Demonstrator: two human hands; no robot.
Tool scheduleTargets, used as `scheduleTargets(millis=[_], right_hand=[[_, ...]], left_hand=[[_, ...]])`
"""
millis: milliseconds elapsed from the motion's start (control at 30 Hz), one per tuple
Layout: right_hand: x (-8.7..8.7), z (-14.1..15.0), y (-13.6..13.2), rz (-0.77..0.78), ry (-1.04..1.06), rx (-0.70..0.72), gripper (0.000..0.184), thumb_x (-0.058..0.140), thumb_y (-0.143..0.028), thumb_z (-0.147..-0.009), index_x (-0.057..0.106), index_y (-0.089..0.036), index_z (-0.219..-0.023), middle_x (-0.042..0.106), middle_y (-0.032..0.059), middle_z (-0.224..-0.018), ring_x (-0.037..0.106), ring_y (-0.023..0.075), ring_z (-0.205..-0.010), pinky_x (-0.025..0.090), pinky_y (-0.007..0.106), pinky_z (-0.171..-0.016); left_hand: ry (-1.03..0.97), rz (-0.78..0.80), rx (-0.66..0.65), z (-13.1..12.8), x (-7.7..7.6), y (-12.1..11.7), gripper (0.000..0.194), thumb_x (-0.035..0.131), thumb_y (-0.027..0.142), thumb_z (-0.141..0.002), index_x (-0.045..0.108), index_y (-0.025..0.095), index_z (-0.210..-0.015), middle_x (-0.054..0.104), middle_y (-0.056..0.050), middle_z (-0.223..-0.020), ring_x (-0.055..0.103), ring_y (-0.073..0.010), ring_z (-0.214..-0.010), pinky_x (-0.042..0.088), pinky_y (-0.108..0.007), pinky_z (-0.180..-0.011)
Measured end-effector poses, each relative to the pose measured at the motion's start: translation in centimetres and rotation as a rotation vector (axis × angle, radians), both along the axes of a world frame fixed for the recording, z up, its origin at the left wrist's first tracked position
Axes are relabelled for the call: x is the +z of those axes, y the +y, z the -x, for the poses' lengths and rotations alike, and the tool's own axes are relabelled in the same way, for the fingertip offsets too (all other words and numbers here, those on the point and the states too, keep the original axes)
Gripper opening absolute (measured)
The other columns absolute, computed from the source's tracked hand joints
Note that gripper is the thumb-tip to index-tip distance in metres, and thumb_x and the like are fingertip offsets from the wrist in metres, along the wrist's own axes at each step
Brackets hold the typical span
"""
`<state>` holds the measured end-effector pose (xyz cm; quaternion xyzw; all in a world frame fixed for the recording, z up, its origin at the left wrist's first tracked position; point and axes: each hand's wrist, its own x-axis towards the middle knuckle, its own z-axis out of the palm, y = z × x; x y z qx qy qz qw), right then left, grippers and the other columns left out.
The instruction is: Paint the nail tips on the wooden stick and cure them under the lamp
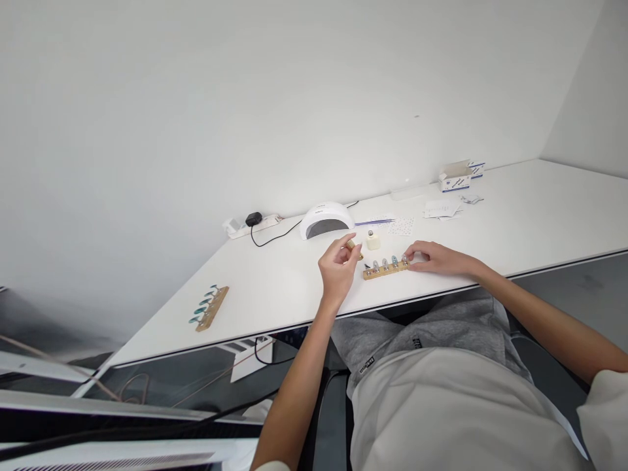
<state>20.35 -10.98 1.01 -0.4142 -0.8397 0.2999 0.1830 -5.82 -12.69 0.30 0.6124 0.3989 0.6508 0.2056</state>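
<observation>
My left hand (338, 268) is raised just left of a wooden nail-tip stand (387, 270), with thumb and fingers closed round a small gold-coloured cap (351, 245). Whether a brush extends from it is too small to tell. Several nail tips (385, 263), glittery silver and teal, stand upright along the wooden bar. At the bar's right end, my right hand (436, 258) has its thumb and fingertips closed on the stand and its last nail tip (405, 259). Behind the stand is a pale cream polish bottle (373, 241).
A white nail lamp (327, 220) stands by the wall, near a power strip (260, 226). Another wooden stand (213, 309) with teal nail tips lies at left. Sticker sheets (401, 226), a purple stick (373, 222), white papers (441, 209) and an open box (455, 177) lie along the back.
</observation>
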Motion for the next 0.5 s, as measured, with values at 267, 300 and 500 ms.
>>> scheduleTargets(millis=[267,300,500], right_hand=[[0.04,-0.04,0.02,0.002,0.003,0.002,0.043,0.054,-0.053,-0.083,0.064,-0.023,-0.112,0.062,0.0102,-0.12,0.056,0.0273,-0.102,0.042,0.039,-0.086],[0.09,-0.03,-0.01,0.005,0.002,0.002,0.043,0.053,-0.053,-0.083,0.064,-0.023,-0.112,0.062,0.0102,-0.12,0.056,0.0273,-0.101,0.042,0.039,-0.086],[0.08,0.0,-0.03,0.004,0.002,0.002,0.043,0.053,-0.052,-0.083,0.063,-0.023,-0.112,0.062,0.0099,-0.119,0.056,0.0271,-0.101,0.043,0.04,-0.086]], left_hand=[[0.071,-0.046,0.039,0.1,-0.21,0.13,0.027,0.068,0.033,-0.081,0.069,0.018,-0.104,0.057,0.001,-0.072,0.05,-0.0056,-0.053,0.044,-0.019,-0.049],[0.082,-0.06,0.048,0.12,-0.24,0.18,0.027,0.068,0.033,-0.081,0.069,0.018,-0.104,0.057,0.001,-0.072,0.05,-0.0059,-0.054,0.044,-0.019,-0.051],[0.117,-0.115,0.082,0.15,-0.33,0.32,0.024,0.067,0.031,-0.082,0.07,0.017,-0.102,0.056,0.0,-0.072,0.051,-0.0066,-0.057,0.043,-0.02,-0.054]])
